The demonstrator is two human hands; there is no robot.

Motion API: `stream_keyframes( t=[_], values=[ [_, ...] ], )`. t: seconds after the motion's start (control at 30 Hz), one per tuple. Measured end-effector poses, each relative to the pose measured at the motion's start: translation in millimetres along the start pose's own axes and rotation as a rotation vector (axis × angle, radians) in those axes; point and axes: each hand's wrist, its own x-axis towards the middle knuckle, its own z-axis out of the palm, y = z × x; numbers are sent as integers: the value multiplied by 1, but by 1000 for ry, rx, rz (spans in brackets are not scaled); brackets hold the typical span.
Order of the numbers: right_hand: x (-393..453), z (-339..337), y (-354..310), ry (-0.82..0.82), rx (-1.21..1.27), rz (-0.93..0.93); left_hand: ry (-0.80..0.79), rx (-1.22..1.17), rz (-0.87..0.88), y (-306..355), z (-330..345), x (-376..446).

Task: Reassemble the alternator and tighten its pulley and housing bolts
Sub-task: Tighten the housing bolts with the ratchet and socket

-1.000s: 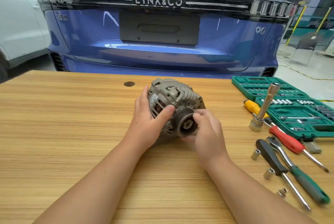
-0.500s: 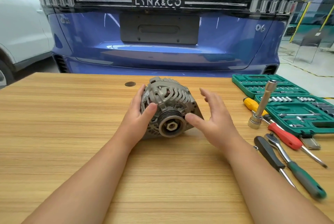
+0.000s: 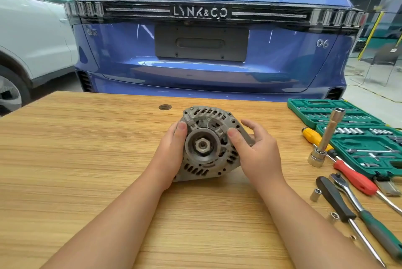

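Wooden surface (image 3: 87,160) carries the alternator (image 3: 208,144), now turned pulley (image 3: 202,144) toward the camera. Left hand (image 3: 171,155) grips its housing; right hand (image 3: 254,149), just returned, grasps the other side. Tightening likely follows, with the ratchet (image 3: 356,203) nearby.

Left hand (image 3: 171,155) covers the near-left flank of the grey cast-metal alternator (image 3: 208,144); right hand (image 3: 256,151) hides its right side, fingers beyond the thumb mostly behind the housing. Right of the right hand, the green plastic socket case (image 3: 367,149) and green-handled ratchet wrench (image 3: 369,218) run off the frame edge. Socket sizes in the case too small to read.
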Motion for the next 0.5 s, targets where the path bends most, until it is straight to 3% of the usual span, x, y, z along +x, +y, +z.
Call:
stream_keyframes(
  t=[0.1, 0.3, 0.5],
  values=[
    [-4, -2, -8, -48, 36, -12, -12, -12, -19, 4, 1, -4],
    [0, -2, -11, 84, 40, 102, -86, -45, -166, 11, 2, 4],
    [0, -2, -10, 81, -18, 97, -68, -24, -201, 9, 1, 5]
  ],
)
